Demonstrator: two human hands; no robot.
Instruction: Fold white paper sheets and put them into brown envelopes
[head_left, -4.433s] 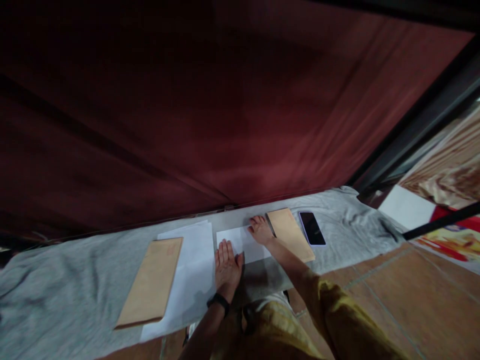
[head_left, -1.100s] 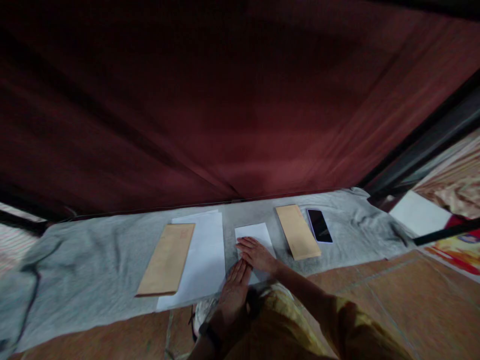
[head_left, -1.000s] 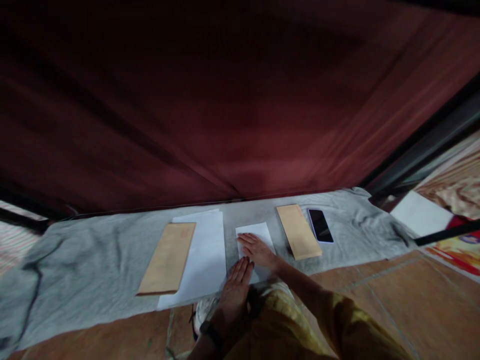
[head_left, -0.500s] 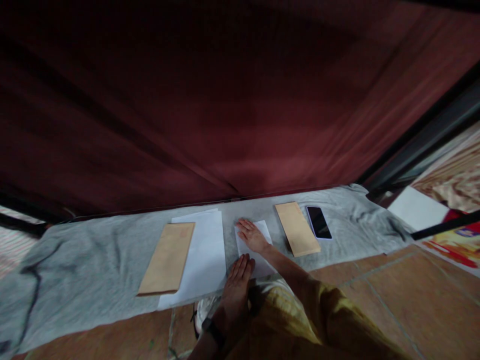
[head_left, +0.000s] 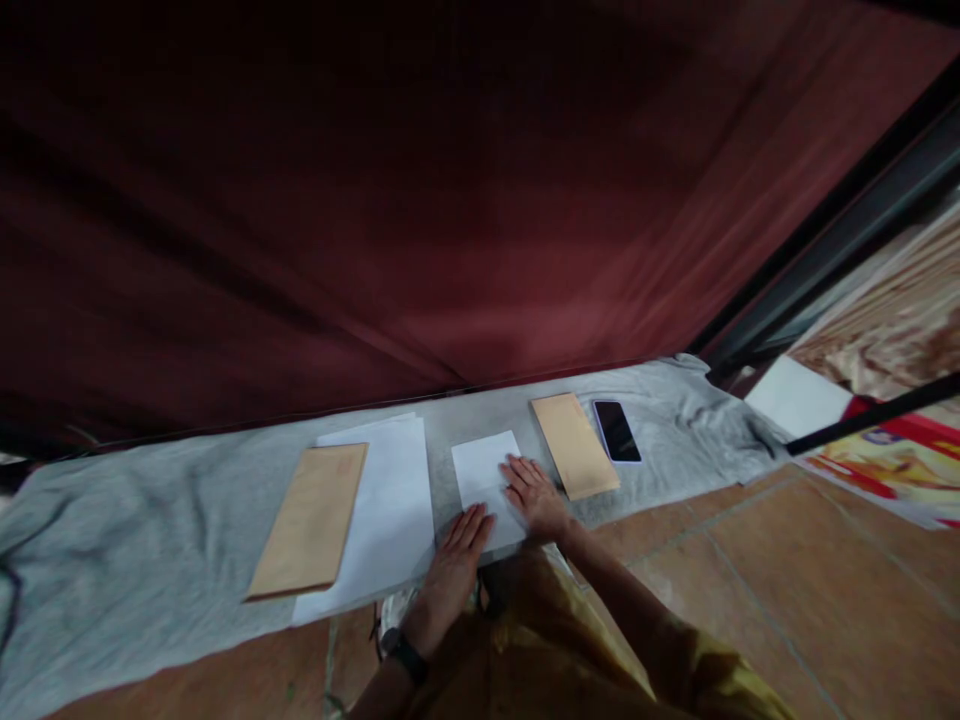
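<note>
right hand (head_left: pixel 543 504) moved rightward | white paper (head_left: pixel 480 465) partly under its fingers (head_left: pixel 520 472)

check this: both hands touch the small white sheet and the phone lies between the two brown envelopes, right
Not quite: in the head view the phone lies to the right of both brown envelopes, not between them. The left hand and right hand do touch the small white sheet.

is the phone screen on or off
Off, as far as it shows: the phone lies screen up beside a brown envelope, its display dark, nothing lit.
</note>
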